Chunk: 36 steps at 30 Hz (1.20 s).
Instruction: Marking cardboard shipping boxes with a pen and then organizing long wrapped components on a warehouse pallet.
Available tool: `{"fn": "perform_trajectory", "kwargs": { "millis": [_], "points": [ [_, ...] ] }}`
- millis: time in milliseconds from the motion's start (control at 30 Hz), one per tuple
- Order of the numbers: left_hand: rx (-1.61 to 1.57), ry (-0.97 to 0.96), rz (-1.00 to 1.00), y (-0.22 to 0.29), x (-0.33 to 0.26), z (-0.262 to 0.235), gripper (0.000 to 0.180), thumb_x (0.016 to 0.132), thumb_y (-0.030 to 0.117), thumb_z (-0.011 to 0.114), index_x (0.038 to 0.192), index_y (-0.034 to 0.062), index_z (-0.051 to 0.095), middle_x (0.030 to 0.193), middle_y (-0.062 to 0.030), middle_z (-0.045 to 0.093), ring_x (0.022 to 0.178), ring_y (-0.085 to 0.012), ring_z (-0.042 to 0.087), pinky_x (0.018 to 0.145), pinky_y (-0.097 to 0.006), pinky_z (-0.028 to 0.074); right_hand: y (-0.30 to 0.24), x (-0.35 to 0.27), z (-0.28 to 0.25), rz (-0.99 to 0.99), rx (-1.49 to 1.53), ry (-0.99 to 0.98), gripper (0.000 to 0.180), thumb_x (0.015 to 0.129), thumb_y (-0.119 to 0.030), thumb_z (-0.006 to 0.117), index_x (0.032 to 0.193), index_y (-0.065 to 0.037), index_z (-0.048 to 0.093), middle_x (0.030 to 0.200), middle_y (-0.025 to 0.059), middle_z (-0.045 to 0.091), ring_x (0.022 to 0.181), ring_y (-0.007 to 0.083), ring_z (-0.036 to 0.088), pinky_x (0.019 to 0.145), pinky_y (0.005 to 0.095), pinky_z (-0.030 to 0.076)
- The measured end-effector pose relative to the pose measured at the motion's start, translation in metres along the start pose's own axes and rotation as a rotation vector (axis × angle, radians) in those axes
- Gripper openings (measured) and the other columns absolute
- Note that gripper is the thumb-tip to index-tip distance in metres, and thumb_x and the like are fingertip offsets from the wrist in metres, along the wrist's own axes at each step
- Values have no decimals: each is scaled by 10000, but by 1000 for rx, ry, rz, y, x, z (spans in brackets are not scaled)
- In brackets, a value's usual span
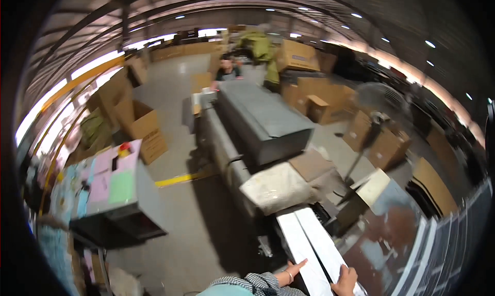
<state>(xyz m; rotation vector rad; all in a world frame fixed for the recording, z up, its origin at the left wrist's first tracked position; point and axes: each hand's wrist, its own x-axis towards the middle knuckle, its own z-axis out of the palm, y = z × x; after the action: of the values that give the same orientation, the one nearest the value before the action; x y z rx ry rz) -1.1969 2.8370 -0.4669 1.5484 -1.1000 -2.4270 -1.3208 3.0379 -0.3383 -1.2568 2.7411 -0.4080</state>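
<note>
Two long white flat strips [309, 242] lie side by side on the near end of a grey machine line, running toward me. My left hand [295, 270] rests flat with fingers spread on the left strip's near end. My right hand [345, 280] lies on the near end of the right strip, fingers curled over its edge. A plastic-wrapped pale bundle [276, 186] sits just beyond the strips on the machine.
A long grey machine housing [260, 118] stretches away; another person [227, 69] stands at its far end. A grey control cabinet [116, 193] with a red button is on the left. Cardboard boxes [144, 125], a standing fan [379, 105], and stacked panels [443, 239] surround the area.
</note>
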Motion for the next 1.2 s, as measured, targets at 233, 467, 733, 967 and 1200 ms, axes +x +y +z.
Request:
{"fn": "perform_trajectory", "kwargs": {
  "millis": [233,467,733,967,1200],
  "points": [
    [69,-397,-79,73,88,-11,688,898,452,665,1421,85,410,1419,-166,518,1252,-371,544,970,-656,434,-5,111,-1,-188,108,429,656,706,-136,781,1314,-16,565,1329,204,538,1221,411,489,1045,532,381],
    [-85,-628,-442,59,157,59,680,896,143,683,1474,213,332,1455,-162,421,1206,-404,552,961,-556,518,41,-77,-279,108,-471,1174,629,736,-120,805,1320,-41,583,1434,237,450,1284,425,505,1063,529,437],
    [188,-763,-436,-31,-49,280,431,952,359,634,1274,81,568,1382,-187,546,1291,-447,504,1008,-679,428,128,-404,-512,760,-938,1455,734,766,-335,806,1364,-31,505,1368,209,476,1292,379,448,1100,455,375],
    [285,-1305,-378,-103,-180,462,446,1003,405,543,1352,127,545,1351,-147,592,1230,-343,566,1013,-536,480,196,-492,-562,1023,-484,964,599,802,-549,767,1077,-68,540,1129,162,577,1049,308,595,880,365,472],
    [100,-1940,-343,-74,-347,519,779,915,678,535,1478,153,420,1521,-245,409,1401,-455,391,1127,-664,303,200,-504,-551,679,1,1102,571,930,-521,660,1216,-45,530,1019,77,603,947,179,607,840,310,491]
  ]
}}
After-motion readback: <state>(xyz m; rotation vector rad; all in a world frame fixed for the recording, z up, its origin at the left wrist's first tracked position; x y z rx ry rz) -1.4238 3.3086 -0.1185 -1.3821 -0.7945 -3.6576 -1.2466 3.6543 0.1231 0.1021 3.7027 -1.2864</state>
